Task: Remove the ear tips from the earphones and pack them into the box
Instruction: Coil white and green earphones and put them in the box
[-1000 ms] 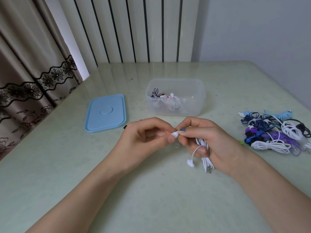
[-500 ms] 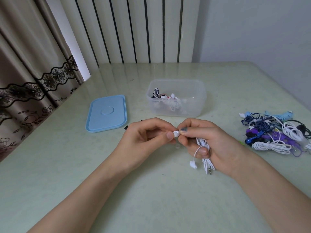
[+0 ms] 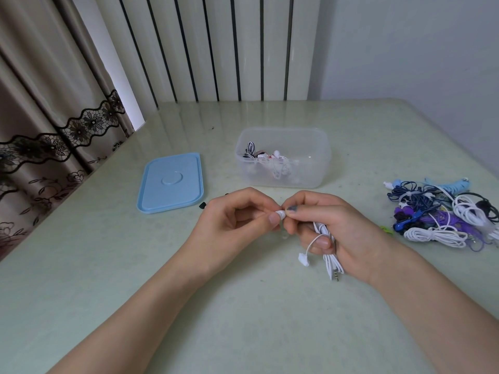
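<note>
Both hands meet just in front of the box (image 3: 283,163), which stands open on the worktop (image 3: 243,319) with a few earphones already inside. The left hand (image 3: 232,225) has its thumb and forefinger pinched together on the white earbud (image 3: 280,214), and the right hand (image 3: 332,230) pinches the same bud from the other side while its lower fingers stay curled round the bundled white cable (image 3: 330,255); so each grip is clamped, the left on the bud's end, the right on bud and cable. Whether the tip is partly off cannot be told, the fingertips cover it. The main risk seems to be the tip itself: it is small and likely slippery, so a sharp pull could let it spring from the fingers and roll across the worktop or off its edge. Pulling along the cable instead of the bud could strain the thin wire. The second earbud (image 3: 303,259) dangles free below the right hand, nearer the person than the box, and could snag or swing. If the lower fingers loosen, the coil may unravel and its plug (image 3: 336,276) drag. The pile (image 3: 437,217) of waiting earphones lies right of the box, the blue lid (image 3: 171,183) to its left, two dark bits (image 3: 202,205) beside the lid
</note>
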